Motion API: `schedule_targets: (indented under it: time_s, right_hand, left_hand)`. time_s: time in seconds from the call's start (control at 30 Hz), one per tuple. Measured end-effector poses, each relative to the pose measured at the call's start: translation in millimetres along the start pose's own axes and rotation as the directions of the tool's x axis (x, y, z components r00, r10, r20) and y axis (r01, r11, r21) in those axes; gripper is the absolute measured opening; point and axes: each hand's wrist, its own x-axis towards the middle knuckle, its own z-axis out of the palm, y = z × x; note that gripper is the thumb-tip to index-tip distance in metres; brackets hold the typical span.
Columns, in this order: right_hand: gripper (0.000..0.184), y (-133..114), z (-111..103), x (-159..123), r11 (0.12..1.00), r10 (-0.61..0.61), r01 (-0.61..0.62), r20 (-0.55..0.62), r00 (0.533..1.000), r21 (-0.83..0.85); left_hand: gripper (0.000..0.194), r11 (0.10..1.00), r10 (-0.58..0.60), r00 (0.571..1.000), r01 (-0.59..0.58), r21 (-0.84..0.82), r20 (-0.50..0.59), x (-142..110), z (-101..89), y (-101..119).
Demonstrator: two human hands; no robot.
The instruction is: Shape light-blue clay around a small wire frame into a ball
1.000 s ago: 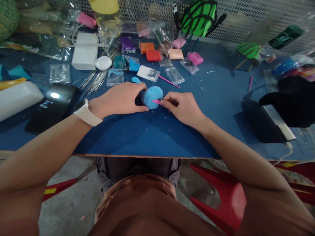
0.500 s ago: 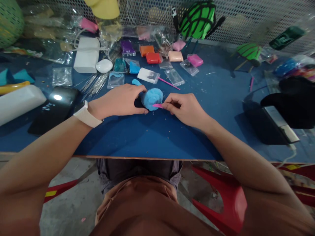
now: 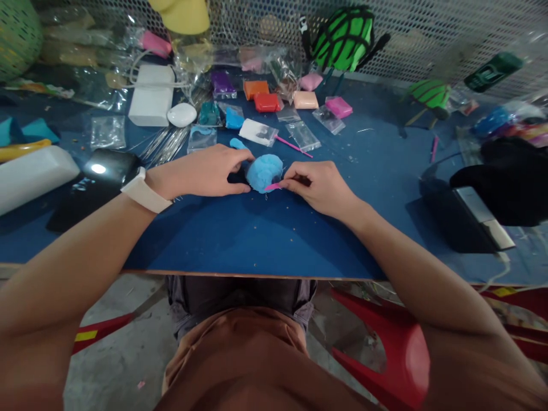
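Note:
A rounded, ridged lump of light blue modelling clay (image 3: 265,173) sits on the blue table between my hands. My left hand (image 3: 212,170) lies at its left side, thumb and fingers spread apart; the thumb tip is close to the clay's lower left edge, but whether it touches I cannot tell. In my right hand (image 3: 319,185), thumb and fingertips pinch a pink clay tool (image 3: 273,186), its flat tip against the clay's lower front. A smaller blue clay piece (image 3: 238,144) shows just beyond my left fingers.
Several coloured clay packets, among them a red one (image 3: 268,103), lie behind the clay near a white packet (image 3: 257,132) and a pink stick (image 3: 293,146). Thin wires (image 3: 166,145) and a black phone (image 3: 96,182) are left. A black box (image 3: 464,220) stands right. A perforated panel (image 3: 257,25) rises behind.
My left hand has shifted slightly left, its thumb drawing back from the clay's edge. The pink tool stays at the clay's lower front, moved only a little.

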Motion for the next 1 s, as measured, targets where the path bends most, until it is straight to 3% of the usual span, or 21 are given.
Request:
schedule_targets:
  time_s: [0.3, 0.53, 0.7, 1.0]
  right_hand:
    - [0.043, 2.5, 12.0, 2.8, 0.981, -0.180, 0.172, -0.079, 0.981, -0.090]
    - [0.033, -1.8, 1.5, -3.1, 0.976, -0.204, 0.203, -0.001, 0.979, -0.080]
    - [0.030, -0.6, -10.7, -4.1, 0.989, -0.123, 0.124, 0.012, 0.992, -0.079]
    - [0.046, -9.9, -14.8, -2.5, 0.996, -0.067, 0.074, 0.114, 0.991, -0.059]
  left_hand:
    - [0.066, 1.000, -0.002, 1.000, 0.002, 0.020, -0.021, 2.4, 2.5, 0.9]
    - [0.064, 1.000, -0.026, 0.999, 0.026, 0.016, -0.021, 1.7, 1.5, 1.2]
    - [0.053, 0.998, -0.061, 0.998, 0.061, 0.035, -0.014, 1.5, -0.4, 3.2]
    - [0.047, 0.996, -0.076, 0.997, 0.076, 0.035, -0.016, 2.5, 0.0, 2.7]
